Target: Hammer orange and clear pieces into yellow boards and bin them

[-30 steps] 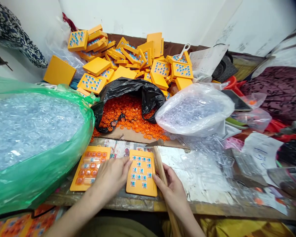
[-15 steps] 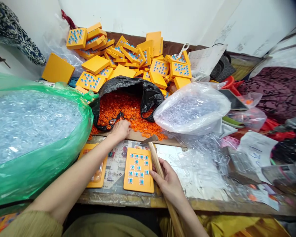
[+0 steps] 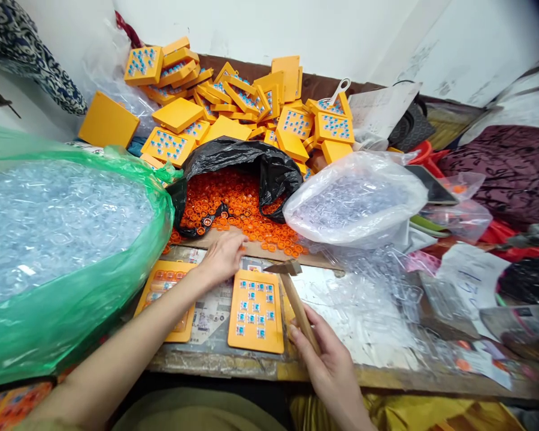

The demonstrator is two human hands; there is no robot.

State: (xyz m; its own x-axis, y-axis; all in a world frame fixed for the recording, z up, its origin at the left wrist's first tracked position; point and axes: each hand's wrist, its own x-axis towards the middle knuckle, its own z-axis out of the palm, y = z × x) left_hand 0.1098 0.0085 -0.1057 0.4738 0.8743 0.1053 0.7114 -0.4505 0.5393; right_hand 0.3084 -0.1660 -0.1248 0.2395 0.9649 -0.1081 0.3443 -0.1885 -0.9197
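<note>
Head view, right hand (image 3: 330, 356) gripping hammer (image 3: 300, 308); left hand (image 3: 224, 257) — hold unclear — near orange rings (image 3: 260, 226)

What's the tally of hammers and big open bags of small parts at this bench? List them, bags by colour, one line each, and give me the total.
Hammer, held in the right hand: 1
Green bag: 1
Black bag: 1
White bag: 1
Total: 4

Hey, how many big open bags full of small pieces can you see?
3: the green bag at far left, the black bag of orange rings in the middle, and the white bag right beside it. Clutter may hide more.
</note>
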